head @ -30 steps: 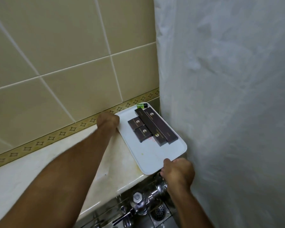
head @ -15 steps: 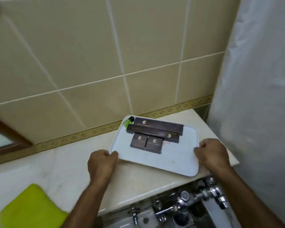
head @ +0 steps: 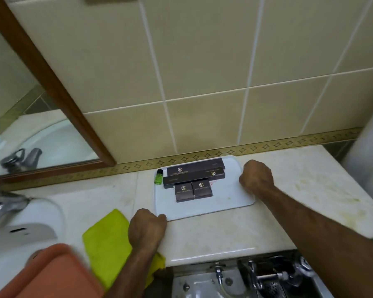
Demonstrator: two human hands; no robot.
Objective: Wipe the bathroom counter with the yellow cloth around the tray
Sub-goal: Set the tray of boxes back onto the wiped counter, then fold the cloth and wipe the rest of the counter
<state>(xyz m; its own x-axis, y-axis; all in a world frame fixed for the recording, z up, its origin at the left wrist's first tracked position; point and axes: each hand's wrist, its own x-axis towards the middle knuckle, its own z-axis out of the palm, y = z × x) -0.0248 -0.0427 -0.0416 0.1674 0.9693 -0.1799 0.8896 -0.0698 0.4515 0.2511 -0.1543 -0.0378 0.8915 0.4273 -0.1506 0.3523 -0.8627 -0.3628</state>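
Note:
A white tray (head: 228, 196) lies flat on the cream marble counter (head: 224, 233) near the tiled wall. It carries several dark brown boxes (head: 194, 181) and a small green bottle (head: 159, 177). My left hand (head: 145, 227) grips the tray's front left corner. My right hand (head: 255, 176) grips its right edge. The yellow cloth (head: 108, 239) lies loose on the counter just left of my left hand, partly under my forearm, hanging over the front edge.
A white sink (head: 19, 229) with a chrome tap (head: 2, 207) is at the left. An orange object (head: 52, 274) fills the bottom left corner. A wood-framed mirror (head: 41, 104) hangs above. Chrome pipes (head: 274, 274) sit below the counter edge. A white curtain (head: 368, 158) is at the right.
The tray has slid left along the counter, away from the curtain corner, held by both hands. The view has swung left, bringing the cloth, sink and mirror into sight.

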